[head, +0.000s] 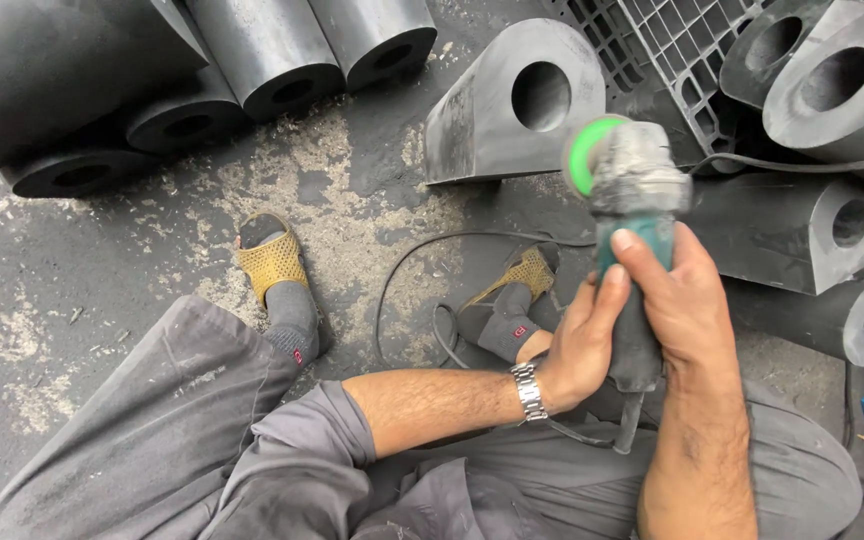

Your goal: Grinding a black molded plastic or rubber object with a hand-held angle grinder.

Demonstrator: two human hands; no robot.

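The right hand, at the right of the frame, is closed around the body of a dusty teal and grey angle grinder with a green disc; its thumb lies across the top of the housing. The left hand, with a metal wristwatch on the wrist, is wrapped around the lower end of the same tool from the left side. So both hands hold the grinder firmly, and the tool is in the air above the lap, right of centre, with the disc pointing away from the person toward the upper part of the frame.

I cannot tell if the disc is turning. If it is, the danger is near: both hands are bare, and I see no guard clearly on the near side of the disc.

A thin black power cable makes a loop on the floor in the centre of the frame, close to the feet in yellow woven sandals. A foot could catch this loop and pull the tool suddenly.

Grey rubber blocks with round holes lie just beyond the disc. The concrete floor is covered with pale dust, so I think the sandals may slip.
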